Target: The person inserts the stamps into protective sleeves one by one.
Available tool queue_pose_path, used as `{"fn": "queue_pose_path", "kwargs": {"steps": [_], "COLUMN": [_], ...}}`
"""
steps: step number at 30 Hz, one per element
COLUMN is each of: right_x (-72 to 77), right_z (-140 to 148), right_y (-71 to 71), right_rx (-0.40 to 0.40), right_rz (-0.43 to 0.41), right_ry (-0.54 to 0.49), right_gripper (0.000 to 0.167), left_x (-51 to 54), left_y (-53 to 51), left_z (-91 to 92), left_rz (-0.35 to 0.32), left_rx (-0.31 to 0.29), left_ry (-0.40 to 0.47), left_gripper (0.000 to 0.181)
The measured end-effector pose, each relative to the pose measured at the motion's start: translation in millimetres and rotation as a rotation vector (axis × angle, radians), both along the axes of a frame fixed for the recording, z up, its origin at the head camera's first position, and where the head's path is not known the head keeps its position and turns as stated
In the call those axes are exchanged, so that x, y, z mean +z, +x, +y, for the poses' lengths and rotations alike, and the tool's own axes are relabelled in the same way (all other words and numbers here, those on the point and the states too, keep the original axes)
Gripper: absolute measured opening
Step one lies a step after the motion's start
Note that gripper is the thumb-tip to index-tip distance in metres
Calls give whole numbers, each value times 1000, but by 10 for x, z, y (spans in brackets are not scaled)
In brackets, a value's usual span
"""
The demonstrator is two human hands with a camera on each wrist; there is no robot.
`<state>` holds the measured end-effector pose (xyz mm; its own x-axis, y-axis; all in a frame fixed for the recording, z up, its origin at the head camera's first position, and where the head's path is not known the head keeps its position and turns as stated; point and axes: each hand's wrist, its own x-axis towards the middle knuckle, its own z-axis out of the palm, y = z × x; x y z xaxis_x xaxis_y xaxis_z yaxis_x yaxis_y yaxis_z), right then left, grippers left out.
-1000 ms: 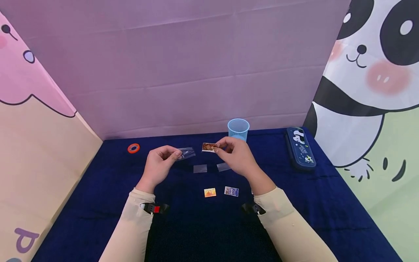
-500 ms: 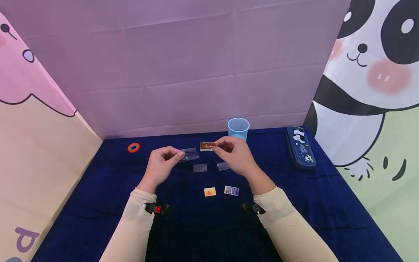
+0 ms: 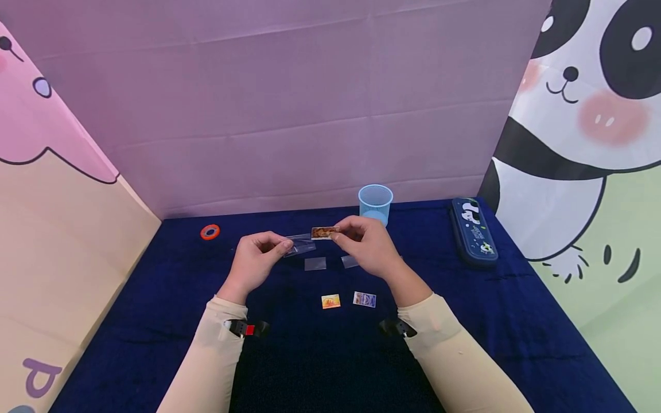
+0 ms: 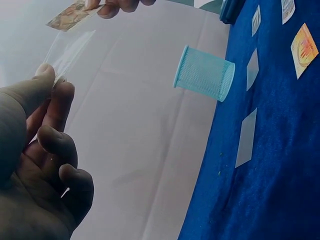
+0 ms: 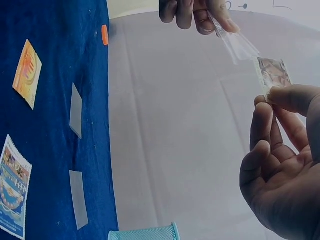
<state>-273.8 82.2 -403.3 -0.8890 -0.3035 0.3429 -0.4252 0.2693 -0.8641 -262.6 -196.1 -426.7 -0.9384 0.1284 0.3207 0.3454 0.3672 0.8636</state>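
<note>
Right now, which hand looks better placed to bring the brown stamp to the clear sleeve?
Likely the right hand: it pinches the brown stamp, whose free end is close to the clear sleeve. The left hand pinches the sleeve, so it seems suited to steadying.

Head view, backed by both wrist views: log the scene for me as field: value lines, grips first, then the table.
Left grip: pinches a clear sleeve
Right grip: pinches a brown stamp
Stamp to sleeve: held close, above the table; contact unclear
Stamps on cloth: orange stamp, blue stamp to its right
Beyond those: flat sleeve; another sleeve to its right
Far side: orange ring at left, upright mesh cup
Right side: pencil case
</note>
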Motion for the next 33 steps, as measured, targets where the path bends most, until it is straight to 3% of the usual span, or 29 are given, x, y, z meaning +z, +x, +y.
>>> {"fn": "queue_pose_path", "kwargs": {"steps": [20,33], "right_x": [-49,-62], "right_z": [-16,-10], "right_y": [-20,-30], "right_rx": [13,9], "right_rz": [-35,-13], "right_ry": [109,133], "right_gripper": [8,9], "left_x": [11,-11], "left_y": [11,13], "left_z": [-16,26], "left_rz": [6,32], "left_rx": [4,-3], "left_ry": [11,-10], "left_gripper": [18,12]}}
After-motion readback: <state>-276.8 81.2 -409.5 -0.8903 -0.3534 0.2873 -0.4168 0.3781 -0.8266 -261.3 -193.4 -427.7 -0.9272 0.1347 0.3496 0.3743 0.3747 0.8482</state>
